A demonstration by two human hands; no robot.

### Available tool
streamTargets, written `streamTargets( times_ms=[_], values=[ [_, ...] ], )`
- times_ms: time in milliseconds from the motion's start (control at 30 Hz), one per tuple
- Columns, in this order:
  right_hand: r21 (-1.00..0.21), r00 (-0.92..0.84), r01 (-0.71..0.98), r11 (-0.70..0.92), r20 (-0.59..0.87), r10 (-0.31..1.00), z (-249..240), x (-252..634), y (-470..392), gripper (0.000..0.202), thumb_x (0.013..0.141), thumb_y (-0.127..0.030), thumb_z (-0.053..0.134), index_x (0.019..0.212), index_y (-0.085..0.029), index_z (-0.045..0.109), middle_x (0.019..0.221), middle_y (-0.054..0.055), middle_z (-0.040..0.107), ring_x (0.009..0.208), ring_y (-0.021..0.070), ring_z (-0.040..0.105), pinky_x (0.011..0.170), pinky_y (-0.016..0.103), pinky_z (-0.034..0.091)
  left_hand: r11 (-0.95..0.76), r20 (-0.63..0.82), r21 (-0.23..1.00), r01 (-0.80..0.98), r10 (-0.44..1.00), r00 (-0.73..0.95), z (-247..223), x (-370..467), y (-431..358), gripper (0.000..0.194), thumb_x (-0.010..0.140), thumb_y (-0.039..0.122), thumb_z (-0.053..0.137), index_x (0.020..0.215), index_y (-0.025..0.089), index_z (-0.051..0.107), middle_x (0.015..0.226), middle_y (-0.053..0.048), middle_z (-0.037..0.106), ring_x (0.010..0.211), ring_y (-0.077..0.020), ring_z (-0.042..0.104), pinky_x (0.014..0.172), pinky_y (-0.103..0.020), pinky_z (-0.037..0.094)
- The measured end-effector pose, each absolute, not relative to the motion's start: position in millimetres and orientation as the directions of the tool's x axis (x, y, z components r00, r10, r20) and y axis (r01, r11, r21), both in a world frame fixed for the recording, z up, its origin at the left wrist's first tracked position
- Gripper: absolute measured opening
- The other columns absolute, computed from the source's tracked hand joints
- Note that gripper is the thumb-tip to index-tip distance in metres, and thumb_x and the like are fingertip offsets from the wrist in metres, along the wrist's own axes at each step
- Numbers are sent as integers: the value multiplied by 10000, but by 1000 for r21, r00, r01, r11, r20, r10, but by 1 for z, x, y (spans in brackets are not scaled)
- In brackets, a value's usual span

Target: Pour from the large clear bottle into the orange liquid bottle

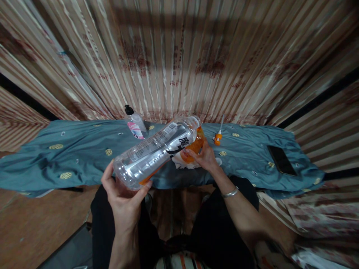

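The left hand's (125, 203) grip holds a clear bottle (157, 151), neck towards two o'clock; the right hand (206, 156) holds an orange bottle (198, 141). The pump (218, 138) is detached, at one o'clock.

Curtained home-like nook, patterned cloth (92, 149), pleated drapes (174, 67)

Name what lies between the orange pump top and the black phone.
Only patterned teal cloth lies between the pump top and the phone, in the head view.
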State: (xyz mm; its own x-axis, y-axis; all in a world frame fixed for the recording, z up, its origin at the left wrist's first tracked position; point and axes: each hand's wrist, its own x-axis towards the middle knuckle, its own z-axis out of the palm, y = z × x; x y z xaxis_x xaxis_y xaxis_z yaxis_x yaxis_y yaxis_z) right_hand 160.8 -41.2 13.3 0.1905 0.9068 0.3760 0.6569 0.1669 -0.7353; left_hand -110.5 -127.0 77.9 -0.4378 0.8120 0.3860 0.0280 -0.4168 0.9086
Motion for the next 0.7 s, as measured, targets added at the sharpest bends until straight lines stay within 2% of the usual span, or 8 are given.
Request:
streamTargets(
  times_ms=[267, 533, 700],
  values=[
    [-750, 194, 640, 165, 366, 910, 15, 159, -41, 662, 793, -593, 765, 1263, -168, 571, 1127, 189, 781, 1100, 426, 771, 936, 580, 635, -416, 381, 909, 21, 812, -441, 77, -111, -126, 956, 502, 318, 1043, 1339, 234, 589, 1368, -99, 638, 1426, -329, 563, 1260, -497, 386],
    [-743, 202, 647, 171, 384, 901, 12, 160, -41, 682, 796, -681, 757, 1252, -210, 570, 1073, 154, 788, 1036, 402, 783, 874, 542, 639, -414, 384, 910, 26, 815, -435, 79, -111, -127, 936, 508, 274, 1033, 1332, 237, 589, 1380, -98, 634, 1421, -334, 568, 1244, -496, 407],
    [-740, 194, 648, 179, 388, 901, 14, 160, -41, 677, 810, -672, 754, 1272, -216, 563, 1066, 137, 790, 1014, 384, 784, 869, 525, 640, -411, 381, 911, 25, 817, -434, 81, -110, -127, 933, 514, 289, 1033, 1333, 238, 590, 1383, -102, 630, 1420, -342, 567, 1228, -496, 426]
  ],
)
